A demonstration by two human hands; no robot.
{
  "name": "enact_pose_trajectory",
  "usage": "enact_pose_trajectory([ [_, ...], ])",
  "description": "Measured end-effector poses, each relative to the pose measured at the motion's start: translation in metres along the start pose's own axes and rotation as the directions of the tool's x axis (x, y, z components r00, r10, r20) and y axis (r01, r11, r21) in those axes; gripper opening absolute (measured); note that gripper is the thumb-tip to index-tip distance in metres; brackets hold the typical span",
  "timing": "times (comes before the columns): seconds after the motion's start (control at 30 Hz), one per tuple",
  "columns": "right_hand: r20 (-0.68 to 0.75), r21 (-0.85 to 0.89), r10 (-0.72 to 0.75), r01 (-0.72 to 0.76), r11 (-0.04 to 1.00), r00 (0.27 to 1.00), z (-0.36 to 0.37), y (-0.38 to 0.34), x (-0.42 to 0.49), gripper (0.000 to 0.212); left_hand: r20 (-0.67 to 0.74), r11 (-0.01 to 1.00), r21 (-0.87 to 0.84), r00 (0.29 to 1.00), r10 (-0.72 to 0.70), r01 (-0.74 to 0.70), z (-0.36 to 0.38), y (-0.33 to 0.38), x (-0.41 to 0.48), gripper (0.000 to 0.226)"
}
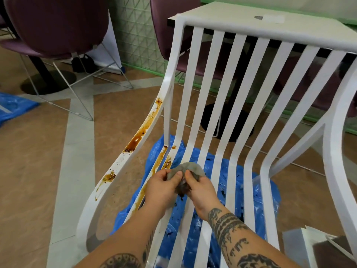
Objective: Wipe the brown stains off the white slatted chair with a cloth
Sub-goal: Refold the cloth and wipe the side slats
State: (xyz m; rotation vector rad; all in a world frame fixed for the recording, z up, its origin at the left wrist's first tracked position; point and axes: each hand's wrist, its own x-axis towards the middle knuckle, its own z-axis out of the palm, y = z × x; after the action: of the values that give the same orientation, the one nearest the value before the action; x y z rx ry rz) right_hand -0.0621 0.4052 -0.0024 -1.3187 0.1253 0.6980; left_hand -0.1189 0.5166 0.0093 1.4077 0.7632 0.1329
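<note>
The white slatted chair [239, 97] fills the middle of the view. Brown stains [138, 138] run down its left armrest, and more brown streaks [163, 158] mark the two leftmost seat slats. A crumpled grey cloth [190, 169], dirtied dark at its lower end, is bunched over the seat slats. My left hand [161, 188] grips the cloth's left side with thumb and fingers. My right hand [202, 192] pinches its right side. Both hands hover just above the slats, right of the stained ones.
A blue plastic sheet [228, 190] with dark specks lies on the floor under the chair; another blue sheet [11, 107] is at far left. Purple chairs [54, 26] on wire legs stand behind. A white table [251, 18] is behind the chair back. A white box [328, 246] sits at lower right.
</note>
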Motion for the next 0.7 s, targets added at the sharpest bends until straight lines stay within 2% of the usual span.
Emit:
enact_pose_trajectory([
  [0.07, -0.101, -0.050, -0.068, 0.063, 0.997, 0.993, 0.003, -0.001, 0.018, 0.022, -0.026, 0.999, 0.033, 1.000, 0.016, -0.015, -0.001, 0.001, 0.006, 0.015],
  [0.13, -0.200, -0.205, -0.177, 0.136, 0.969, 0.964, 0.003, -0.010, 0.038, 0.013, -0.193, 0.990, 0.139, 0.980, 0.054, -0.028, -0.007, -0.001, 0.013, 0.026],
  [0.2, -0.233, -0.419, -0.291, 0.174, 0.891, 0.928, -0.001, -0.021, 0.060, 0.014, -0.379, 0.965, 0.262, 0.920, 0.104, -0.002, -0.017, -0.010, 0.021, 0.033],
  [0.27, -0.173, -0.672, -0.384, 0.176, 0.719, 0.907, -0.003, -0.027, 0.082, 0.029, -0.476, 0.920, 0.379, 0.874, 0.098, 0.103, -0.026, -0.022, 0.030, 0.036],
  [0.33, -0.049, -0.870, -0.413, 0.165, 0.465, 0.910, -0.004, -0.022, 0.102, 0.034, -0.495, 0.829, 0.504, 0.868, 0.047, 0.242, -0.032, -0.032, 0.037, 0.036],
  [0.4, 0.088, -0.963, -0.355, 0.170, 0.207, 0.931, 0.000, -0.014, 0.111, 0.030, -0.477, 0.759, 0.563, 0.879, -0.024, 0.326, -0.033, -0.037, 0.044, 0.034],
  [0.47, 0.164, -0.981, -0.306, 0.188, 0.049, 0.938, 0.002, -0.007, 0.115, 0.032, -0.461, 0.739, 0.581, 0.886, -0.047, 0.342, -0.034, -0.038, 0.046, 0.032],
  [0.53, 0.213, -0.976, -0.285, 0.218, -0.014, 0.935, 0.001, -0.003, 0.113, 0.034, -0.465, 0.746, 0.572, 0.884, -0.047, 0.341, -0.035, -0.040, 0.048, 0.032],
  [0.7, 0.330, -0.943, -0.203, 0.331, -0.033, 0.922, 0.008, 0.013, 0.081, 0.049, -0.474, 0.782, 0.519, 0.877, -0.073, 0.346, -0.039, -0.042, 0.048, 0.033],
])
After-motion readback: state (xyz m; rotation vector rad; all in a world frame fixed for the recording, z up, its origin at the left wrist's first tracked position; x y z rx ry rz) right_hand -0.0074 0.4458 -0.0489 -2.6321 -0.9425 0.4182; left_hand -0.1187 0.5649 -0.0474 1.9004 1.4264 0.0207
